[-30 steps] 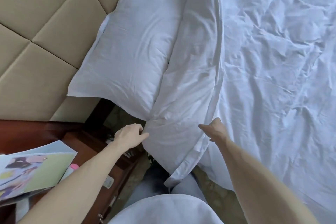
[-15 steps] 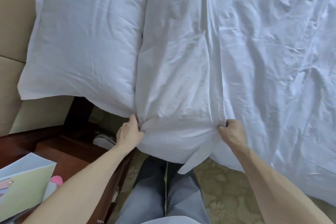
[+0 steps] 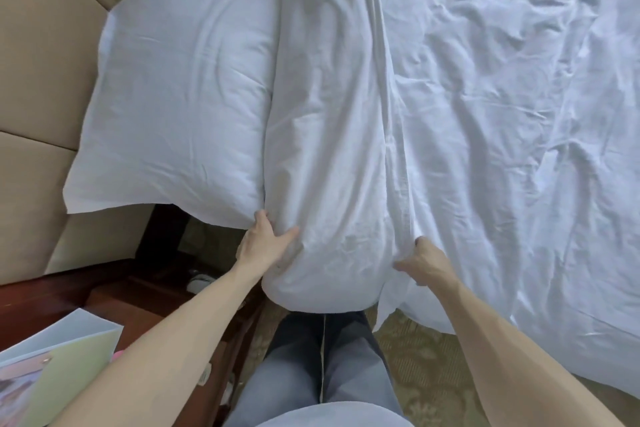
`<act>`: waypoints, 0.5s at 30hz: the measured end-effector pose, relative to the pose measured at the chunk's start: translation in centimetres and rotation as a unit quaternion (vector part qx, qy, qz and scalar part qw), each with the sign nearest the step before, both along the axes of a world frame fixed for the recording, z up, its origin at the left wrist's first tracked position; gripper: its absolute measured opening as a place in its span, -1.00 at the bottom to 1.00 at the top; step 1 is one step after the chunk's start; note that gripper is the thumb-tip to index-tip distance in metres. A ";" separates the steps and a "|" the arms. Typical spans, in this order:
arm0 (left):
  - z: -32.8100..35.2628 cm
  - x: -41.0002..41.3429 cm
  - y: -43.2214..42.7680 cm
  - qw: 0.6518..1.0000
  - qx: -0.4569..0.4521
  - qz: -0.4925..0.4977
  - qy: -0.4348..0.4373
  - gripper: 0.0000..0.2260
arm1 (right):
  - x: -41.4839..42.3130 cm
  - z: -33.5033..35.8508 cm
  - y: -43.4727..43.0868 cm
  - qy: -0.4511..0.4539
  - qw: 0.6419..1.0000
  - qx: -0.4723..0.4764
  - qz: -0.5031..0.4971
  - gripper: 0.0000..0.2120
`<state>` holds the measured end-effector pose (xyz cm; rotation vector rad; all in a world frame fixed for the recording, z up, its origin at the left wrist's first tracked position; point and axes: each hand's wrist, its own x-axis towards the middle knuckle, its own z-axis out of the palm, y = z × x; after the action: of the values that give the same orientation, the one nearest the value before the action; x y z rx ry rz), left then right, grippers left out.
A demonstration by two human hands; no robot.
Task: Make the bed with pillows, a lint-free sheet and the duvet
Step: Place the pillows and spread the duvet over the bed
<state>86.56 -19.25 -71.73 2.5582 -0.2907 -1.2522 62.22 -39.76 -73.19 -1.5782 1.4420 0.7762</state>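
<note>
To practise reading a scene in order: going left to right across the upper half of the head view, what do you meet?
Headboard → left pillow → middle pillow → rumpled bedding.

Soft daylight, mild blur – edges warped

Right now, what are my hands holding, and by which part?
Both hands hold the front pillow by its near end: the left hand grips the left corner, the right hand pinches the cover's right edge.
</note>
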 end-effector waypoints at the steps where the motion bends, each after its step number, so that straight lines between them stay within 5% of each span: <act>1: -0.1 0.2 -0.3 1.000 0.000 0.001 0.004 -0.25 | -0.4 -0.1 -0.1 0.022 0.999 0.027 0.021 -0.79; 5: -0.5 1.3 -1.1 0.992 0.074 -0.095 -0.047 -0.78 | -1.8 -0.2 -1.6 0.053 0.997 -0.020 0.061 -0.70; 11: 1.9 4.5 1.2 0.978 0.173 0.019 -0.115 -0.85 | 0.4 2.4 -5.0 0.017 0.997 -0.048 0.054 -0.82; 15: 4.3 6.3 0.0 0.983 0.150 -0.102 -0.023 -0.82 | 5.1 4.8 -7.6 -0.018 0.995 -0.069 0.069 -0.82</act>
<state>92.89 -19.21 -67.43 2.8769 -0.4113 -1.4052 67.29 -47.38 -68.42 -1.8027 1.3973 0.7376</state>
